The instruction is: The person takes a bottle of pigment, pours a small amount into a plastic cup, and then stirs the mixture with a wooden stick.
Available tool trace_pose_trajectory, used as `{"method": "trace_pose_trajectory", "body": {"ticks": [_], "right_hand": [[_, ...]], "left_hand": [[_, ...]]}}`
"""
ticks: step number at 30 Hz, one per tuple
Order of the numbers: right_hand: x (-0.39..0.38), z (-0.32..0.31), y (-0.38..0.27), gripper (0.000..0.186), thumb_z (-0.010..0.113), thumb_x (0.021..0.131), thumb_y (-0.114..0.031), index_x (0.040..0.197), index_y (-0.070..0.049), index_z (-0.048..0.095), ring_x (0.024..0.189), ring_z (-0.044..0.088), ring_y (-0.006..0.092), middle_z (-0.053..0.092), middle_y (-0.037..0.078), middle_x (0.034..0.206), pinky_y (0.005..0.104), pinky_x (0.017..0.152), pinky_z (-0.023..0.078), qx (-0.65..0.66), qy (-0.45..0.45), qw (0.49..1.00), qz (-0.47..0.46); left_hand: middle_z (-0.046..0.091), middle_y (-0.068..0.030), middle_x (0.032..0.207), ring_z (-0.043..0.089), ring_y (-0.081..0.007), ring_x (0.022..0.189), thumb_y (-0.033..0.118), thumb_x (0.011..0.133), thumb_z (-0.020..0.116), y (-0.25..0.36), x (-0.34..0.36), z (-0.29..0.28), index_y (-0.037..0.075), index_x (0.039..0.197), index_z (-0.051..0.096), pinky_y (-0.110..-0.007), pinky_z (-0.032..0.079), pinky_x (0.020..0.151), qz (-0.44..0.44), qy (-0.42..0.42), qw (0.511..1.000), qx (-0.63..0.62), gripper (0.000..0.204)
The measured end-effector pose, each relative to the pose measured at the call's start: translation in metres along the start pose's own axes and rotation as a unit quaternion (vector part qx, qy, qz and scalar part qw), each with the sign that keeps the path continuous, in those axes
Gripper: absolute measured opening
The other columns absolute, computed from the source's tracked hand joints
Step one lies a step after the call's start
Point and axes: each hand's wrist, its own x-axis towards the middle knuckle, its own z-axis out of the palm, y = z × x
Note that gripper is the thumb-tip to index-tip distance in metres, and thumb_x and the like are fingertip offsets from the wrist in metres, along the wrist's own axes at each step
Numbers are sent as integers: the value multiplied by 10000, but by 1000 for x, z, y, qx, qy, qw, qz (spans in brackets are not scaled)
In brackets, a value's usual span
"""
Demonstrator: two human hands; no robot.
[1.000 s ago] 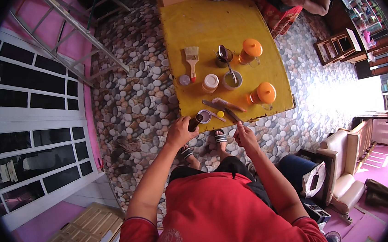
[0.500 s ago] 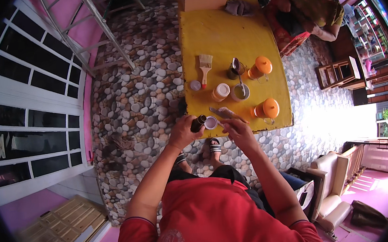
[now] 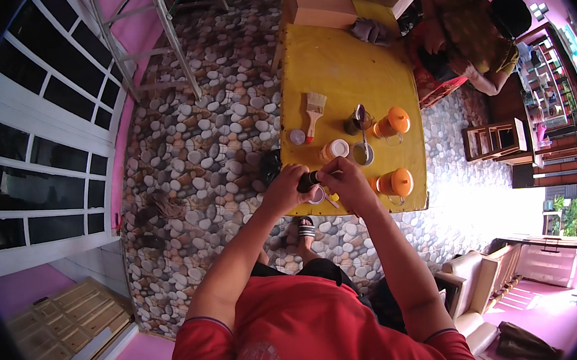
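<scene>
My left hand [image 3: 288, 188] is curled closed around a small dark bottle [image 3: 308, 180], which pokes out sideways from my fist toward my other hand. My right hand [image 3: 345, 179] is bunched tight at the bottle's free end, fingertips pinched together there; whether they grip a cap or only the tip I cannot tell. The two hands nearly touch, with the bottle bridging the small gap between them, over the near edge of the yellow table [image 3: 340, 66].

Just under my hands, peeking out between them, sits a small pale cup [image 3: 317, 194] with a thin stick [image 3: 332, 202] beside it. Just beyond my right knuckles stands a white-lidded jar [image 3: 334, 150], and next to it an open tin [image 3: 364, 153] with a spoon [image 3: 360, 115] rising from it. To the right of my right hand is an orange-capped jar [image 3: 394, 183], and a second orange-capped jar [image 3: 391, 123] stands farther out. Beyond my left hand lie a small round lid [image 3: 297, 137] and a flat paintbrush [image 3: 313, 108]. At the far end of the table, well away from my hands, rests a cardboard box [image 3: 319, 2].
</scene>
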Motion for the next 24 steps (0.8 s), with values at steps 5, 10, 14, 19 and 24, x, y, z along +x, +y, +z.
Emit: {"method": "trace_pose_trajectory", "body": {"ticks": [5, 10, 14, 19, 24], "right_hand": [[-2, -10, -31, 275, 692, 972, -138, 1159, 33, 584, 853, 704, 160, 685, 104, 963, 287, 730, 587, 118, -80, 986, 85], [1, -10, -22, 283, 655, 1008, -153, 1181, 48, 556, 861, 707, 159, 670, 110, 991, 278, 771, 603, 142, -105, 979, 106], [4, 4, -14, 199, 664, 991, -106, 1092, 37, 569, 823, 721, 165, 689, 118, 974, 289, 705, 613, 105, -17, 993, 53], [20, 6, -13, 199, 653, 1000, -132, 1082, 37, 586, 839, 722, 161, 687, 117, 992, 289, 698, 616, 85, -6, 995, 58], [13, 4, 2, 242, 625, 1009, -209, 1084, 21, 618, 796, 735, 237, 708, 138, 905, 334, 688, 605, 160, 77, 981, 74]], "left_hand": [[601, -167, 1089, 569, -380, 1081, 324, 805, 796, 1, 9, -3, 19, 1116, 568, -441, 496, 942, 41, 18, 999, -12, 491], [589, -158, 1157, 552, -375, 1123, 288, 767, 818, -1, 14, -1, 18, 1152, 563, -439, 482, 980, 61, 0, 997, -39, 535], [582, -163, 1192, 554, -377, 1137, 214, 732, 845, -7, 20, 8, 28, 1186, 555, -439, 481, 994, 33, 5, 998, -51, 570], [606, -162, 1147, 566, -374, 1125, 172, 714, 864, -22, 35, 9, 46, 1179, 572, -456, 478, 974, 55, 34, 994, -92, 564], [648, -121, 1023, 609, -367, 1034, 291, 795, 839, -31, 46, 13, 89, 1120, 611, -468, 459, 899, 75, 85, 994, -2, 445]]}}
